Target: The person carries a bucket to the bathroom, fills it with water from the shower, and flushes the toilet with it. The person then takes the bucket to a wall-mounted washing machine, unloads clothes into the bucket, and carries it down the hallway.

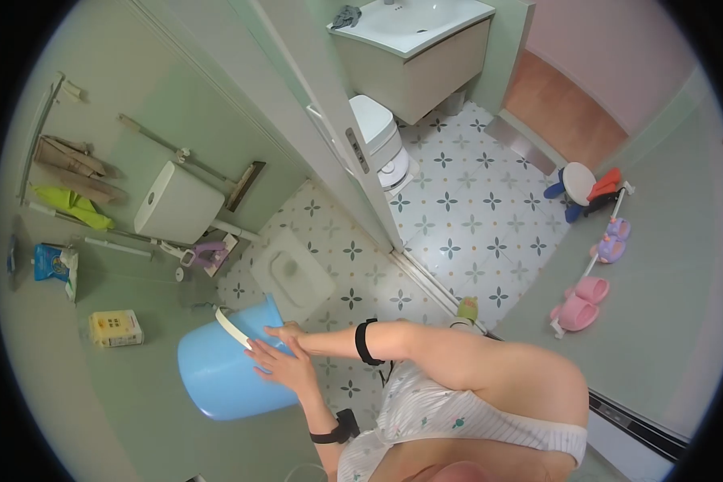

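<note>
A light blue plastic bucket tilts on its side beside the squat toilet. Its pale carry handle lies along its upper side. My right hand grips the bucket near its rim, fingers partly hidden. My left hand is right below it, with its fingers on the bucket's side by the end of the handle. The two hands are close together. I cannot see inside the bucket.
A cistern, squeegee and purple brush are on the left wall. The sliding door frame stands ahead. Beyond it are a washbasin cabinet and a white bin. Pink slippers hang on the right.
</note>
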`<state>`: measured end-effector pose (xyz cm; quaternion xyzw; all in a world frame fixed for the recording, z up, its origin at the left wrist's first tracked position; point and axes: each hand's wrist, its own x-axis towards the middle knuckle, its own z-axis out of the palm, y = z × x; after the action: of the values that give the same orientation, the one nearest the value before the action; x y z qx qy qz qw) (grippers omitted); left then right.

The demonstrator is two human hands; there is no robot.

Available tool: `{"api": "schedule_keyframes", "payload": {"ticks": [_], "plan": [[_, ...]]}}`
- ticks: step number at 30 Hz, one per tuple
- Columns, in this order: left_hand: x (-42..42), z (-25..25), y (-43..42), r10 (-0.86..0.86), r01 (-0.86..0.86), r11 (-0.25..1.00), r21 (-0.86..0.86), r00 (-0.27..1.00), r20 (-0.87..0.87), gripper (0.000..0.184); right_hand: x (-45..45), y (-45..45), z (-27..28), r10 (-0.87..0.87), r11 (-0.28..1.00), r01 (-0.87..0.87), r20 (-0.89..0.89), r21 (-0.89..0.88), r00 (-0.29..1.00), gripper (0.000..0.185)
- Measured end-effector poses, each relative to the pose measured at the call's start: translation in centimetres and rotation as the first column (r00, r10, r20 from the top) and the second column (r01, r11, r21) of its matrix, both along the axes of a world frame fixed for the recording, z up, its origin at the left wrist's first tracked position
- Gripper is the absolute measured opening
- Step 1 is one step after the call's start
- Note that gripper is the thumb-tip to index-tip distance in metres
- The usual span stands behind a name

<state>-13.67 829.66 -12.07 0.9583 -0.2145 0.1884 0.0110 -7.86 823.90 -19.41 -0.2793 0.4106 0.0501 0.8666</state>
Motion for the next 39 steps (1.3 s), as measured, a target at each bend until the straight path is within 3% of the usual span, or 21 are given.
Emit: {"api": "schedule_keyframes", "payload": {"ticks": [3, 11, 14, 15, 19, 26, 29, 31, 33, 34, 36, 37, 39], "plan": [[0.3, -0.7, 0.9, 0.003, -0.002, 0.998, -0.059, 1.000, 0.028, 0.069, -0.7, 0.5, -0.7, 0.016, 1.000, -0.015, -0.039, 0.014, 0.999, 0.038], [1.0, -3.2, 0.5, -0.099, 0.080, 0.994, -0.076, 0.951, -0.294, 0.062, -3.7, 0.1, -2.9, 0.001, 0.999, 0.007, -0.161, 0.048, 0.987, 0.035], [1.9, -5.4, -0.5, -0.180, 0.176, 0.983, -0.047, 0.898, -0.402, 0.054, -5.9, -1.3, -3.9, -0.056, 0.992, 0.077, -0.208, 0.097, 0.977, 0.034], [2.2, -6.2, -0.9, -0.204, 0.209, 0.977, -0.036, 0.879, -0.431, 0.053, -6.7, -1.7, -4.2, -0.111, 0.980, 0.144, -0.218, 0.140, 0.970, 0.025], [1.7, -9.6, -4.1, -0.404, 0.403, 0.902, -0.152, 0.667, -0.626, 0.045, -10.6, -4.1, -7.0, -0.237, 0.964, 0.264, -0.356, 0.028, 0.904, 0.024], [-4.4, -13.9, -13.2, -0.597, 0.653, 0.716, -0.248, 0.388, -0.702, 0.040, -18.3, -11.2, -13.6, -0.414, 0.909, 0.300, -0.530, -0.290, 0.741, 0.028], [-8.0, -15.1, -17.2, -0.680, 0.752, 0.598, -0.276, 0.295, -0.671, 0.042, -23.3, -15.4, -14.2, -0.617, 0.708, 0.255, -0.401, -0.658, 0.678, 0.031], [-10.3, -15.8, -20.0, -0.729, 0.734, 0.557, -0.388, 0.209, -0.652, 0.043, -26.1, -18.8, -11.0, -0.692, 0.589, 0.264, -0.307, -0.764, 0.653, 0.031], [-12.7, -15.4, -23.8, -0.764, 0.696, 0.528, -0.487, 0.138, -0.631, 0.042, -29.3, -22.6, -7.8, -0.672, 0.536, -0.001, -0.427, -0.844, 0.604, 0.028], [-13.6, -15.0, -25.8, -0.724, 0.555, 0.617, -0.557, 0.125, -0.678, 0.043, -30.9, -24.3, -7.2, -0.674, 0.516, -0.088, -0.467, -0.852, 0.572, 0.027], [-15.4, -14.0, -30.0, -0.685, 0.414, 0.686, -0.598, 0.091, -0.723, 0.045, -34.5, -26.7, -6.6, -0.613, 0.340, -0.261, -0.423, -0.904, 0.667, 0.022], [-16.3, -13.3, -32.5, -0.611, 0.277, 0.755, -0.594, -0.033, -0.791, 0.052, -36.2, -27.6, -6.4, -0.596, 0.250, -0.314, -0.401, -0.916, 0.695, 0.021], [-19.1, -13.3, -37.2, -0.632, 0.216, 0.747, -0.629, -0.064, -0.773, 0.064, -39.5, -29.5, -5.6, -0.504, 0.028, -0.438, -0.392, -0.898, 0.770, 0.018]]}}
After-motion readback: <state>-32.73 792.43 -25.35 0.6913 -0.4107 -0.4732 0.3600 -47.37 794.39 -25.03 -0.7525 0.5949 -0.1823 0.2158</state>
